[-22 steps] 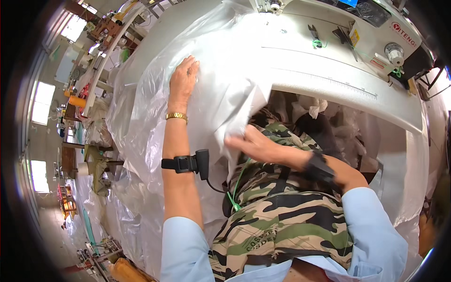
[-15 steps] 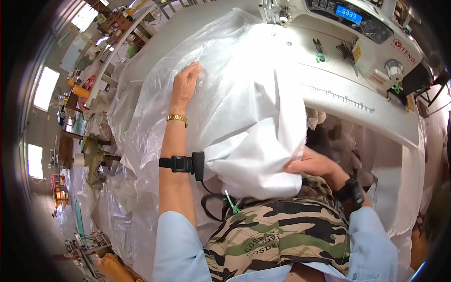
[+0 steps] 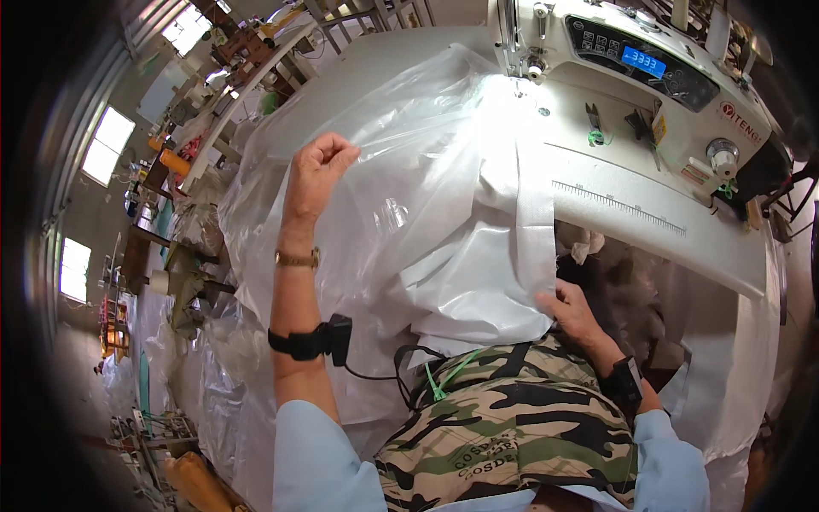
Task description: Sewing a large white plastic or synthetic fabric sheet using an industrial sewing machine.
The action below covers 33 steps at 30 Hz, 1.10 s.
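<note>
My left hand [image 3: 317, 177] is raised over the left part of the work, thumb and fingers pinched on a fold of clear plastic film [image 3: 384, 115]. That film spreads over the machine table and hangs down its left side. A glossy white sheet [image 3: 478, 264] runs from under the lit needle area of the sewing machine [image 3: 522, 70] down to my lap, with a folded strip along its right edge. My right hand [image 3: 578, 317] is closed at the lower right edge of this sheet, thumb on top; its other fingertips are partly hidden.
Thread snips [image 3: 594, 125] and a dark small tool [image 3: 638, 125] lie on the machine bed, right of the needle. A ruler scale [image 3: 618, 205] runs along the table's front edge. A green tie [image 3: 439, 384] and a black cord [image 3: 401, 375] lie by my camouflage apron [image 3: 512, 427].
My left hand has moved left and lifted, its fingers now bent into a pinch and drawing the film up. The white sheet now shows a straighter folded right edge. My right hand stays by that edge.
</note>
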{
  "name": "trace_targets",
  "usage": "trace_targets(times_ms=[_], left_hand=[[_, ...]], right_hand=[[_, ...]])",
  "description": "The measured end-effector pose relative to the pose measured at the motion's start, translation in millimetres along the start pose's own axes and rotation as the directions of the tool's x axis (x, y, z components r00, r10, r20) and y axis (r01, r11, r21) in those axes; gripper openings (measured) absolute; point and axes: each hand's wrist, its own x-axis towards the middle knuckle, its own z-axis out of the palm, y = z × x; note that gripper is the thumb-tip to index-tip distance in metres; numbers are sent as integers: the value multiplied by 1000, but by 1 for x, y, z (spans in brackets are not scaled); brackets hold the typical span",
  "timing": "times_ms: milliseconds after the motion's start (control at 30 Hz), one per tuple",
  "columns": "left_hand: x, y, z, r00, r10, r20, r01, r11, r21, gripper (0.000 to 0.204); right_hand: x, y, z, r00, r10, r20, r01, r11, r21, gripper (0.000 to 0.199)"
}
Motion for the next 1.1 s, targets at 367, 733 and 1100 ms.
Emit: trace_targets(times_ms=[367, 733, 1100], left_hand=[[-133, 66, 77, 825, -468, 316, 535, 827, -171, 24], [-169, 86, 130, 949, -114, 292, 104, 993, 52, 10], [-176, 79, 132, 943, 126, 308, -188, 965, 180, 7]], right_hand=[[-29, -80, 49, 988, -138, 66, 141, 989, -41, 28], [-33, -112, 61, 977, -130, 169, 166, 961, -223, 31], [-38, -101, 77, 945, -254, 207, 326, 785, -526, 32]])
